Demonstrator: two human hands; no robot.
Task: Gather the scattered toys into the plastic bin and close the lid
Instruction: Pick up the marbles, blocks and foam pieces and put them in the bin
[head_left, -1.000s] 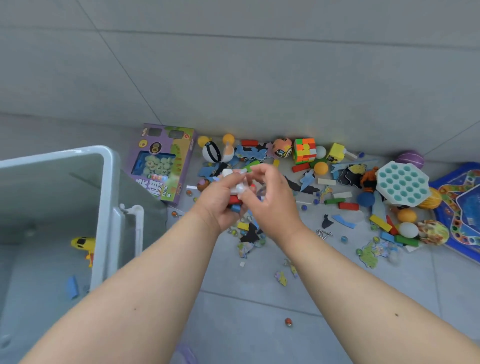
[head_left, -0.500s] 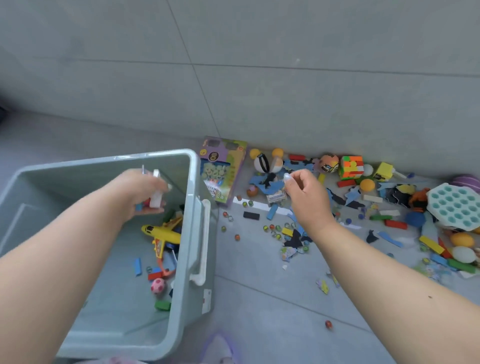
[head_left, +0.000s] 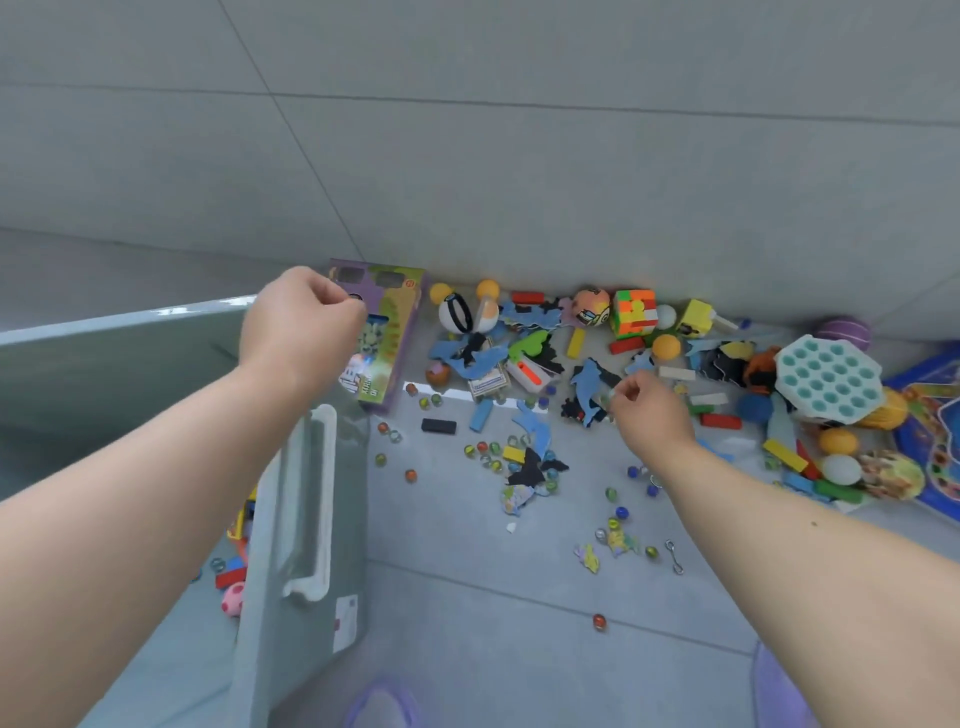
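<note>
Your left hand (head_left: 304, 322) hangs curled and empty over the bin (head_left: 291, 519) while your right hand (head_left: 649, 410) pinches something small among the light, flat foam pieces (head_left: 589, 384), so grip their edges.

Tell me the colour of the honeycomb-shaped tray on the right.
Teal honeycomb tray with white edges, seen in the head view.

Grey tiled floor (head_left: 519, 649); grey wall (head_left: 519, 156).
</note>
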